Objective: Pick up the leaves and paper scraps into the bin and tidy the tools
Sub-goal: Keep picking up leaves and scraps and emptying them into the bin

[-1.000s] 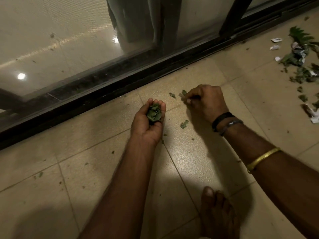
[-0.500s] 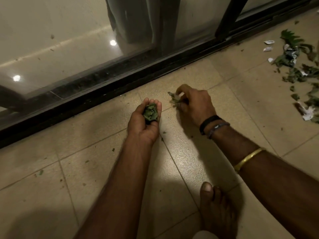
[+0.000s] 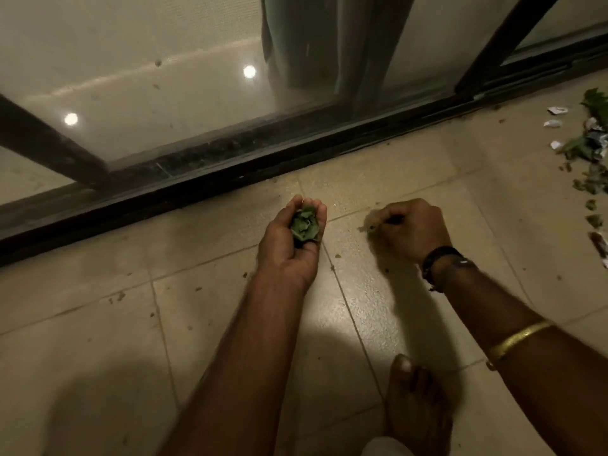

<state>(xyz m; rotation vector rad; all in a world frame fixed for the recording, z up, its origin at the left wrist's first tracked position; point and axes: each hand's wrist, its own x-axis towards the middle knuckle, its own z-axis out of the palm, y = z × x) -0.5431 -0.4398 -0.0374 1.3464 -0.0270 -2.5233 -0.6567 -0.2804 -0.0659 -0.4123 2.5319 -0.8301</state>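
My left hand [image 3: 291,240] lies palm up just above the tiled floor, its fingers curled round a clump of green leaves [image 3: 304,224]. To its right, my right hand [image 3: 411,227] is knuckles up at the floor, its fingertips pinching a small leaf bit [image 3: 370,227]. Tiny leaf crumbs [image 3: 338,256] dot the tiles between and behind the hands. A bigger scatter of leaves [image 3: 590,149] and white paper scraps [image 3: 552,123] lies at the far right edge. No bin or tools are in view.
A dark sliding-door track [image 3: 296,159] with glass above runs across the floor just beyond my hands. My bare foot [image 3: 416,406] rests on the tiles at the bottom, below my right forearm. Beige tiles [image 3: 82,357] stretch to the left with a few specks.
My right hand gathered the loose leaf bits near the tile joint and now pinches one at the floor. The left hand kept its clump. The view swung left, pushing the leaf pile to the edge.
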